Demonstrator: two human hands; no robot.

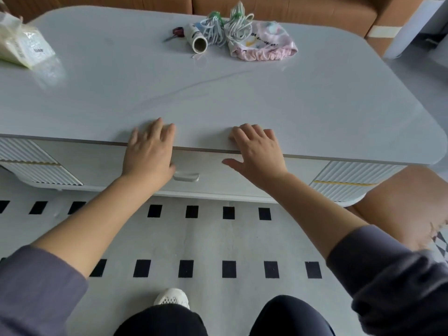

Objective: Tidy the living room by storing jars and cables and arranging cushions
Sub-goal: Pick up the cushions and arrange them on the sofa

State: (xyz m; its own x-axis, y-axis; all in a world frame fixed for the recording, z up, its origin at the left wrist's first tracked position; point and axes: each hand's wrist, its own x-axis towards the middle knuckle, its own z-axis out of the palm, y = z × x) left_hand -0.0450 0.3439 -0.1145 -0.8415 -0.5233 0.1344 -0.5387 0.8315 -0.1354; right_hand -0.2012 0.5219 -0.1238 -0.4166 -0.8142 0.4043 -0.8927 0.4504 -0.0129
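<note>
Both my hands rest flat on the near edge of a pale grey coffee table (pixel 242 93). My left hand (pixel 149 151) lies with fingers straight, just above a drawer handle (pixel 186 177). My right hand (pixel 257 154) lies beside it with its fingers slightly bent over the edge. Neither holds anything. At the table's far side lie two bundled white cables (pixel 225 27), a cardboard tube (pixel 197 38) and a pink patterned cloth (pixel 266 44).
A clear plastic bag (pixel 21 42) sits at the far left of the table. A brown sofa (pixel 278 7) stands behind it, and a brown stool (pixel 402 204) at the right. The rug (pixel 206 238) has black squares; my shoe (pixel 172 297) is on it.
</note>
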